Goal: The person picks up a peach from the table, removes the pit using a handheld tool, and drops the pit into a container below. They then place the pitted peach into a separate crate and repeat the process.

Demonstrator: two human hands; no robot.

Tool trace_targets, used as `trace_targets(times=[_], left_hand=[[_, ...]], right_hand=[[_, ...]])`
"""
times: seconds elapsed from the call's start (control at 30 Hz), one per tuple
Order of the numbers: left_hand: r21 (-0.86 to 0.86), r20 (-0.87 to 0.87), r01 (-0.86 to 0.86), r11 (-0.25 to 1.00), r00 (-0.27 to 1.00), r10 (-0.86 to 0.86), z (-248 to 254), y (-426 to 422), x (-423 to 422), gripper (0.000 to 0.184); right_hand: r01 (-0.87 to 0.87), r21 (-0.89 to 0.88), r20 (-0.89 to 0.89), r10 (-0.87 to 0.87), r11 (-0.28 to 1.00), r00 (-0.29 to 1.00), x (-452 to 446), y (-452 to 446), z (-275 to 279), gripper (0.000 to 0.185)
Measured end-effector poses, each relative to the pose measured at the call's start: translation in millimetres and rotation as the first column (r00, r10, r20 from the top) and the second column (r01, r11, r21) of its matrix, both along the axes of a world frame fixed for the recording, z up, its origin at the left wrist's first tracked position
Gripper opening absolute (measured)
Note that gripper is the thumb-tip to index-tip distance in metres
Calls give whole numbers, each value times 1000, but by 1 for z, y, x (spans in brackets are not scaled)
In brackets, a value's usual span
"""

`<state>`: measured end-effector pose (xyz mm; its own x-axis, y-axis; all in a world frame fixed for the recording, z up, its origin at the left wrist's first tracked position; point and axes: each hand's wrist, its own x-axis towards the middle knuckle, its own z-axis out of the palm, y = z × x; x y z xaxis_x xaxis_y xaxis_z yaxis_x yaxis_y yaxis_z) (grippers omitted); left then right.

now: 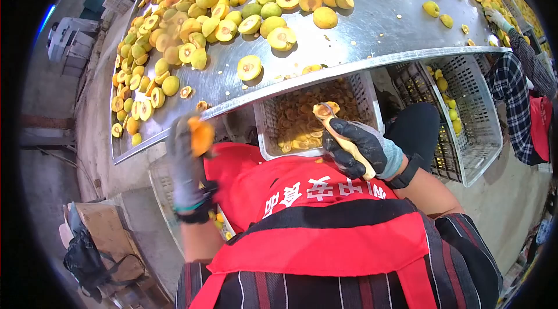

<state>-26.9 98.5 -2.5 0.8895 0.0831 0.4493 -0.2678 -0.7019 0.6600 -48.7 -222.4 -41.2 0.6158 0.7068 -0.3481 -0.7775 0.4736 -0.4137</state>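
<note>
My left hand (189,161), in a dark-palmed glove and blurred by motion, holds an orange piece of fruit (201,136) near the table's front edge. My right hand (363,149), gloved too, is wrapped round a pale curved-handled tool (349,145). At the tool's upper end, an orange bit of fruit (329,109) shows over the crate. Below the table edge, the white crate (372,102) holds many brown and yellow fruit scraps. Halved and whole yellow-green fruits (282,38) lie on the metal table (325,70).
At the right stand more crates (482,129), with yellow fruit in one. A co-worker's gloved hand (499,19) and checked sleeve are at the table's right end. Another crate (163,187) is by my left arm. A cardboard box (104,227) stands at lower left.
</note>
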Motion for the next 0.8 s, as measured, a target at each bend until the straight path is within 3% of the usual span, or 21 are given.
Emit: trace_targets(times=[0.03,0.07,0.1,0.17,0.2,0.27,0.33,0.4,0.43,0.53,0.63,0.67,0.7,0.73,0.77,0.8], left_hand=[[-315,-429,-137,939,903,-12,31,17,-5,31],[175,-469,-86,981,869,160,32,56,-6,31],[182,-469,-90,979,867,167,38,61,-5,31],[598,-331,-86,797,879,343,52,66,-6,34],[524,-276,-82,848,925,260,45,66,6,37],[252,-339,-5,968,936,94,35,32,40,43],[363,-496,48,930,855,149,34,-15,74,50],[232,-622,202,951,783,-15,26,-54,103,54],[517,-461,286,807,887,-20,11,-62,115,54],[550,-507,379,744,860,-62,-16,-76,135,48],[433,-612,397,809,789,-59,-21,-78,142,45],[2,-652,300,954,724,-227,-19,-77,132,43],[-427,-615,135,894,681,-397,-8,-79,117,41],[-561,-509,149,814,714,-481,4,-81,101,41],[-556,-518,144,819,711,-476,14,-82,85,41],[-740,-455,116,663,640,-619,23,-83,70,41]], right_hand=[[7,-127,-27,-10,992,1000,0,-2,-2,38],[-2,-157,20,5,988,1000,0,-4,-4,42],[-6,-150,18,9,989,1000,0,-2,-6,42],[-48,-166,64,59,985,996,3,5,-10,43],[-49,-143,59,58,989,997,3,8,-14,44],[-38,-148,96,53,988,994,4,12,-11,45],[-14,-166,139,38,986,990,6,12,-5,45],[7,-279,213,55,960,975,5,8,3,44],[15,-291,222,52,957,974,6,6,5,44],[42,-328,282,56,944,958,1,1,10,45],[36,-323,277,58,946,959,0,-1,9,45],[43,-328,304,62,944,951,0,-2,13,44],[45,-320,299,55,946,953,2,-3,14,44],[36,-284,307,55,958,950,4,-2,14,44],[25,-249,317,57,968,947,6,-1,13,44],[11,-217,257,46,976,965,8,1,10,45]])
